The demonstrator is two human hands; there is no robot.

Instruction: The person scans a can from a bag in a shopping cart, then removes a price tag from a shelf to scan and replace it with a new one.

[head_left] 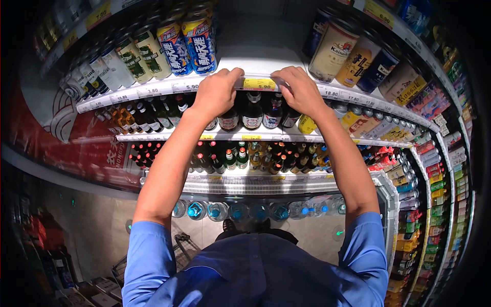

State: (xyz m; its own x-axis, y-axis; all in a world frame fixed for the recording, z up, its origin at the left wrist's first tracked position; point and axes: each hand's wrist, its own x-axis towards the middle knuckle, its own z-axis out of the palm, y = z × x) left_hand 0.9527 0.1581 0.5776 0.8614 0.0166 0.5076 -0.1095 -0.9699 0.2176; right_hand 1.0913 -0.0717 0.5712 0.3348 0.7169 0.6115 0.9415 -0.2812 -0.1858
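Note:
Both hands are at the front edge of a white shelf, on either side of a yellow price label reading 5.90. My left hand is curled over the price strip, its index finger at the label's left end. My right hand bends over the same strip from the other side, fingertips at the label's right end. Both hands look closed on the strip; the thumbs are partly hidden. Blue and yellow cans stand left of my left hand. A large cream can is close behind my right hand.
Below are rows of beer bottles and smaller bottles. Large water bottles line the floor by the cooler's vent grille. Stocked shelves curve along the right. A cart stands at lower left.

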